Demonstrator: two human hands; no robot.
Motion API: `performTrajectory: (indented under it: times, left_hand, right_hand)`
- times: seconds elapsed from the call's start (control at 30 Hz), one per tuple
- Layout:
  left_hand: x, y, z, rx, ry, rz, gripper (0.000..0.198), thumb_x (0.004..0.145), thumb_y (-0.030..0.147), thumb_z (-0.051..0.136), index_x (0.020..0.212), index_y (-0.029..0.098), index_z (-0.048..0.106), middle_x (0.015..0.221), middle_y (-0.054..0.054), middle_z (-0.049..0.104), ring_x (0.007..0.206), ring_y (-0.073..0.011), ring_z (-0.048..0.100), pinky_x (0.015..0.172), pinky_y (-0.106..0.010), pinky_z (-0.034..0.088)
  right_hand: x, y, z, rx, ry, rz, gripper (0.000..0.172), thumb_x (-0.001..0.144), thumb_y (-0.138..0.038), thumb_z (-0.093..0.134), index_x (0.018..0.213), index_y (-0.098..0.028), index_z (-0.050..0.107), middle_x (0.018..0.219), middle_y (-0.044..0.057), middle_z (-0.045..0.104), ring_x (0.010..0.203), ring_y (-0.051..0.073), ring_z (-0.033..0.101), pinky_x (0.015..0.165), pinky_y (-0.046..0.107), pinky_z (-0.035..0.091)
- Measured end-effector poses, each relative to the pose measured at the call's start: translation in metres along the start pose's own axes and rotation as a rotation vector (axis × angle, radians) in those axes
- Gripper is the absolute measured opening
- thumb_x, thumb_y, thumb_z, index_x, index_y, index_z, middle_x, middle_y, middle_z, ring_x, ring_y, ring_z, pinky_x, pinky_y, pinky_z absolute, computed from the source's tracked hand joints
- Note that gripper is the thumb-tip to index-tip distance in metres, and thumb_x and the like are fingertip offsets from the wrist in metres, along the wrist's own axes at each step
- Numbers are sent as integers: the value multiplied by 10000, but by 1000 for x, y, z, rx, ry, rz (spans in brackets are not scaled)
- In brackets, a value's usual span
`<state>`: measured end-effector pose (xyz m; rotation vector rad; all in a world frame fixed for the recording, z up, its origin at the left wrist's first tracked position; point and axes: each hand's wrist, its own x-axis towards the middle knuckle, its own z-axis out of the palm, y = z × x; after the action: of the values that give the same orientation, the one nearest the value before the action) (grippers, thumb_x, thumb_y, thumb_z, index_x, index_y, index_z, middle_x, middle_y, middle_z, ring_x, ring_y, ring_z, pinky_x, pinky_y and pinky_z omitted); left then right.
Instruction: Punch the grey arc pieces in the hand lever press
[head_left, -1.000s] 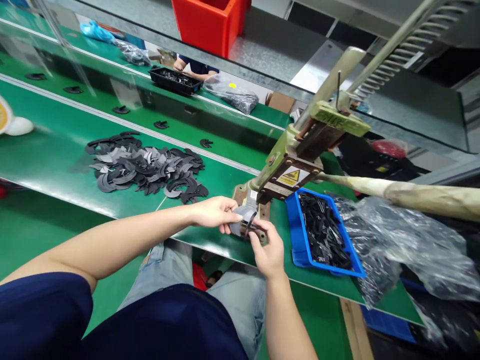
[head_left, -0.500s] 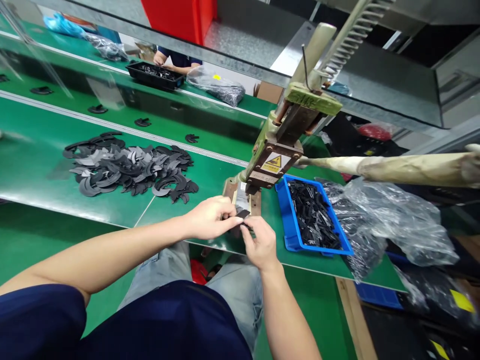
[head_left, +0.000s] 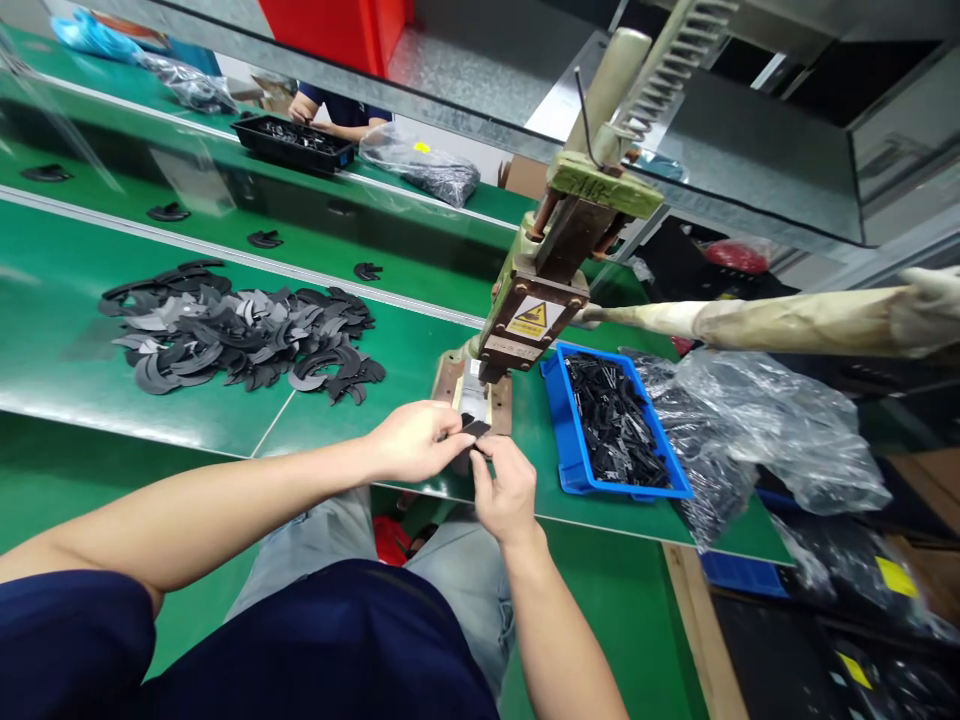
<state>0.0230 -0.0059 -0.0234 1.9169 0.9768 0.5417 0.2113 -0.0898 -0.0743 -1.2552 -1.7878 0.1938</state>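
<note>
Together, the bare left hand [head_left: 415, 441] and bare right hand [head_left: 508, 490] pinch a small, dark, flat piece [head_left: 475, 428] at the near end of a green-and-brown metal press [head_left: 551, 262], which stands between a heap of grey, curved, flat pieces [head_left: 244, 332] and a blue plastic tray [head_left: 574, 476].

Now shows the held piece [head_left: 475, 427] mostly dark instead of grey between fingertips, with left hand [head_left: 412, 440] and right hand [head_left: 510, 490] closer together.
</note>
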Motion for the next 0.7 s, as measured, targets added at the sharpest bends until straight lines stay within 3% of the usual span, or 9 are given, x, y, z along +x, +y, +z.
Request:
performTrajectory:
  times: [0.07,0.17,0.23,0.33,0.47,0.5,0.57,0.7]
  left_hand:
    - [2,3,-3,25,-6,28,456,915,535,634,640,195,509,670,2,492,635,-137,419,570,-267,292]
    - [6,-5,-8,-229,-201,-31,521,920,605,629,642,190,480,615,32,419,583,-109,370,546,-255,274]
    - [7,-13,-8,-380,-215,-29,530,876,625,704,676,182,493,624,47,425,589,-94,379,551,-238,292]
    - [4,-18,-4,-550,-98,-24,495,767,575,858,873,177,582,739,39,568,669,-101,506,607,-220,398]
    - [1,-21,-1,-705,-321,-112,590,796,667,791,1063,160,648,835,-44,704,696,-165,655,605,-268,500]
    - [3,-26,-3,-677,-333,-121,588,818,684,756,1057,156,656,823,-53,712,676,-177,668,584,-273,503]
    - [12,-42,-15,-514,-232,-119,533,864,669,703,1028,164,659,804,-47,718,655,-189,680,563,-279,509]
    - [53,-85,-62,182,16,-94,294,951,482,623,927,197,691,776,-32,726,670,-207,697,622,-297,522]
  right_hand:
    - [-1,-1,1,3,16,0,161,933,-189,595,1062,-228,682,987,72,736,930,189,688,850,360,565]
    - [-7,-3,1,31,82,26,192,932,-179,596,1102,-227,670,1037,75,740,986,191,702,894,372,580]
    - [-11,-3,3,50,114,45,202,935,-174,593,1114,-231,664,1055,69,740,1011,184,710,913,371,595]
    - [-14,-1,5,69,122,50,204,935,-172,600,1113,-242,668,1066,60,745,1026,181,718,923,374,611]
    - [-10,6,5,70,103,44,268,926,-176,630,1178,-257,672,1110,61,744,1073,190,716,963,394,612]
    - [-9,8,3,64,103,50,301,925,-181,637,1216,-254,665,1142,72,738,1102,199,710,979,405,609]
    - [-12,14,-1,48,116,75,351,927,-195,640,1275,-234,645,1205,102,716,1154,224,693,1000,437,602]
    - [-34,26,-12,6,130,162,319,950,-230,612,1268,-228,643,1204,111,699,1155,235,686,987,454,611]
